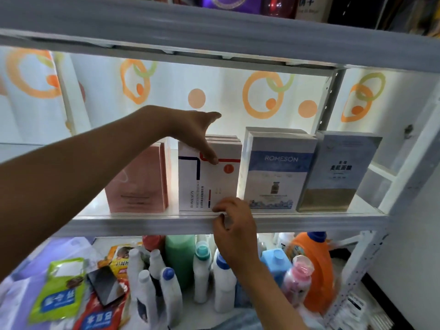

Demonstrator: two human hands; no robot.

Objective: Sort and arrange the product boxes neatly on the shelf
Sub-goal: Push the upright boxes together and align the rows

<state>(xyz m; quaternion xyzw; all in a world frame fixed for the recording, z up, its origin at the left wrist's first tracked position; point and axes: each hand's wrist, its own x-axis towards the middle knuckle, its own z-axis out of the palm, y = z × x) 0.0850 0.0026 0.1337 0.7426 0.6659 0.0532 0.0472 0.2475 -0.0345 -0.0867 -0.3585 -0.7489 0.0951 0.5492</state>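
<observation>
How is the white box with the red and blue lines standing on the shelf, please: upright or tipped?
Upright. The white box stands on its bottom edge on the shelf, its front facing out, with the left hand over its top.

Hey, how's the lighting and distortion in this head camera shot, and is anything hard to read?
Head view: strong backlight through the patterned curtain washes out the shelf board; the left hand and forearm look dark against it; wide-angle bends the shelf frame; small print on the pink box is too blurred to read, while ROMESON on the blue box is legible.
</observation>
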